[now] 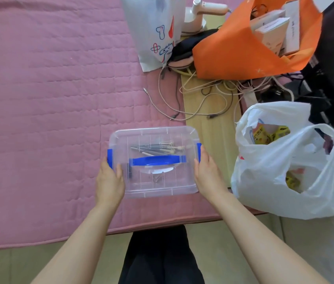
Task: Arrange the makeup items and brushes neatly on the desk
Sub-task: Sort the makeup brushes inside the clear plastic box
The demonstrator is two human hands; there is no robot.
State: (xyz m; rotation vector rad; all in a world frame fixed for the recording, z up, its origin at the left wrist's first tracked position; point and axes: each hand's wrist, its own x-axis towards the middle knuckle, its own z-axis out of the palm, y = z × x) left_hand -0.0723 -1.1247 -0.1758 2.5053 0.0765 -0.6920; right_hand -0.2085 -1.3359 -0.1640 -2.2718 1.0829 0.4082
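Observation:
A clear plastic storage box [153,189] with a blue handle [157,160] on its lid and blue side clips sits on the pink quilted cover [45,99]. Through the lid I see several makeup brushes [153,149] lying flat inside. My left hand [110,180] grips the box's left end by the blue clip, thumb on the lid. My right hand [207,173] holds the right end, fingers reaching up to the right clip [199,151].
A white plastic bag [285,171] stands just right of the box. Behind are tangled cables [203,95] on a wooden strip, an orange bag [244,48] of boxes, a printed white bag [153,31] and a hair dryer [203,11].

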